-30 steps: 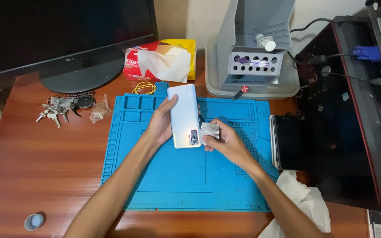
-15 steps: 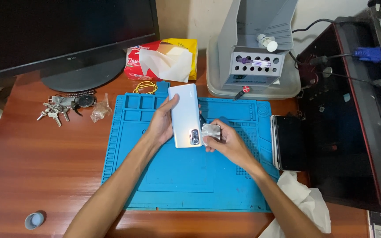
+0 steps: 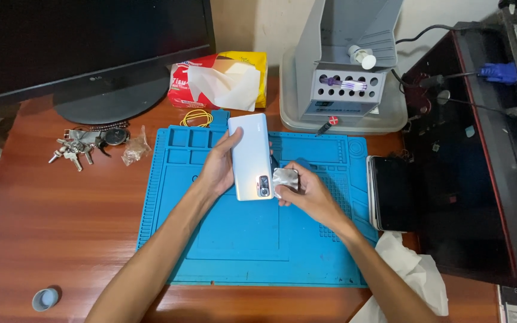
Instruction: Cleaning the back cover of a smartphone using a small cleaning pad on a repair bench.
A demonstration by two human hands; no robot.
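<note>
Centrally, a blue work mat (image 3: 234, 245) covered the wooden desk (image 3: 49, 239), with a dark monitor (image 3: 85, 42) at upper left. At mid-frame over the mat, the left hand (image 3: 219, 170) gripped a white phone (image 3: 249, 152), back up, fingers curled around its edge. Just right of it, the right hand (image 3: 306, 191) pinched a small silvery wipe (image 3: 285, 179) against the phone's lower corner.
</note>
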